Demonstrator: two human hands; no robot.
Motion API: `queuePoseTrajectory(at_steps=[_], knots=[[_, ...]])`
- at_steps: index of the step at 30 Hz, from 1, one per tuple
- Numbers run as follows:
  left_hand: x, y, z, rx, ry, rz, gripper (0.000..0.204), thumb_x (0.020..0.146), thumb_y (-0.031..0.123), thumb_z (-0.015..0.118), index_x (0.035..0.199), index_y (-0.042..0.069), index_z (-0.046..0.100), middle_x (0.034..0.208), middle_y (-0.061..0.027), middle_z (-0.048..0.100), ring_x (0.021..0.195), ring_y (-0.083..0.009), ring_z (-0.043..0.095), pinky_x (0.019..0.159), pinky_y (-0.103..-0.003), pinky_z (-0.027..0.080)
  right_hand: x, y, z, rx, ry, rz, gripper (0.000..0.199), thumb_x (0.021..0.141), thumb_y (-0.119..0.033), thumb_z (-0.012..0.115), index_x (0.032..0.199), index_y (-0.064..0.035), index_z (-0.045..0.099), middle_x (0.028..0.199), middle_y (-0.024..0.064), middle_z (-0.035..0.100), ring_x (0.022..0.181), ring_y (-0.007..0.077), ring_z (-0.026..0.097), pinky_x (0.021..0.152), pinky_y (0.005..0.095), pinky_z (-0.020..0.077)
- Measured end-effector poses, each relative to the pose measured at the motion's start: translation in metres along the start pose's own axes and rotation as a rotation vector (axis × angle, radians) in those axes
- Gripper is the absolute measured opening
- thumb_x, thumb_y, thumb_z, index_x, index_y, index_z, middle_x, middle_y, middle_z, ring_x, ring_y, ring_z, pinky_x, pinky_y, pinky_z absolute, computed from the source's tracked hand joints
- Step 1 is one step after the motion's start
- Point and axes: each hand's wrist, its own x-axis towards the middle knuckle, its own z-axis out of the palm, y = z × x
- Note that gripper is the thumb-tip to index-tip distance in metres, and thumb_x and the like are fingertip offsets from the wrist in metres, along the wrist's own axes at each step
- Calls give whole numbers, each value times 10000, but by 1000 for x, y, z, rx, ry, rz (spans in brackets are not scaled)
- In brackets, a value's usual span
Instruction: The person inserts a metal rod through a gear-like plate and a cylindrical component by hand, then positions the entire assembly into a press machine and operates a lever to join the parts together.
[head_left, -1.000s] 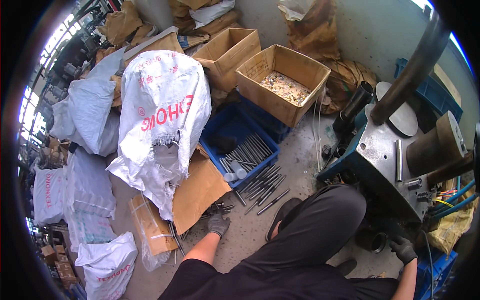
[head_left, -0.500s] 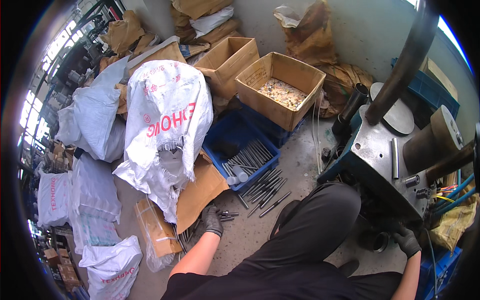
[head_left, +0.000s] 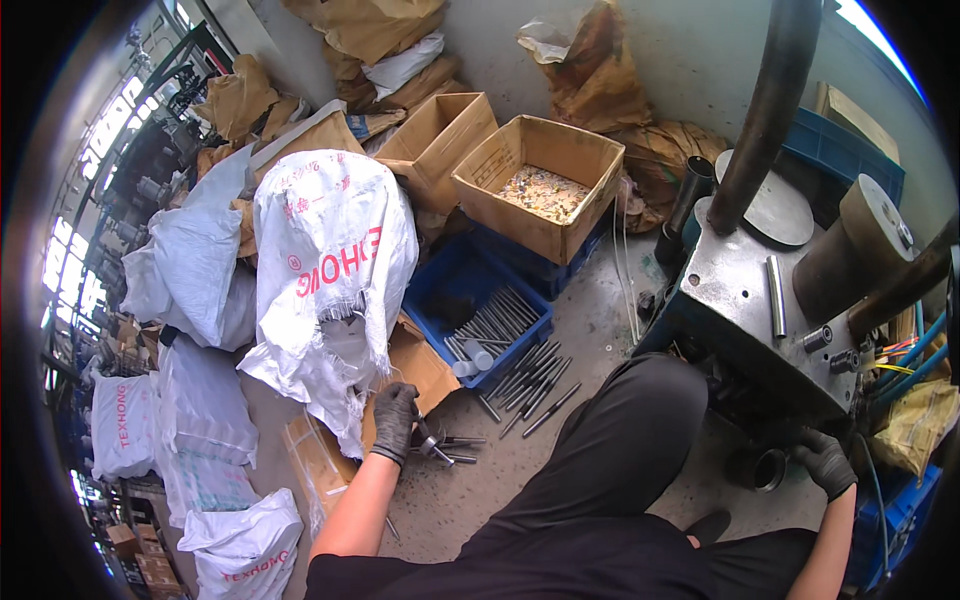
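Note:
My left hand (head_left: 394, 418), in a dark grey glove, is closed around a metal rod (head_left: 432, 445) with a thicker shiny section. Several more rods (head_left: 462, 441) lie on the floor beside it, next to a bent cardboard flap (head_left: 424, 372). Over at the right, my right hand (head_left: 826, 463), also gloved, hangs low beside the steel machine block (head_left: 745, 300). Its fingers look loosely stretched toward a dark round tube (head_left: 768, 469), and nothing shows in them; whether they touch the tube I cannot tell.
A blue bin (head_left: 478, 320) holds many rods, and a pile of darker-ended rods (head_left: 535, 385) lies before it. Behind stands a carton (head_left: 540, 190) of small bits. A large white woven sack (head_left: 335, 240) rises at left. On the machine rests a loose steel rod (head_left: 776, 297).
My left hand has risen from the rods on the floor, moving slightly left, and now lifts one rod. My right hand has shifted a little beside the machine. The whole view has tilted slightly.

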Motion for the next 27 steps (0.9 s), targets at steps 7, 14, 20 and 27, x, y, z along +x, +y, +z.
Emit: queuePoseTrajectory(at_steps=[7,14,20,27], knots=[[-21,218,70,185,-399,451,192,993,182,732,946,-3,720,772,-26,675,657,-114,614,638,-290,508,-18,-46,1,-2,173,-92,353,892,-93,764,1228,13,743,1150,188,755,1088,307,727,970,399,563],[-98,377,195,27,-907,827,143,977,124,760,995,-15,729,820,-40,692,783,-75,614,746,-282,541,-13,-104,27,-14,506,-505,576,883,-64,841,1415,-8,626,1281,133,651,1214,269,650,1061,379,525],[-187,418,325,-342,-1272,453,223,1015,242,691,996,21,712,763,-1,630,642,-84,583,595,-248,475,-13,-120,46,24,832,-561,745,871,-94,872,1525,-51,517,1322,103,623,1239,252,624,1059,361,528],[-244,347,456,-740,-1300,168,708,1015,237,733,1608,54,391,1048,-46,620,873,-102,602,753,-260,542,-26,-73,54,715,516,-84,153,1042,-241,731,1045,-88,716,858,-55,626,787,32,531,730,265,489]])
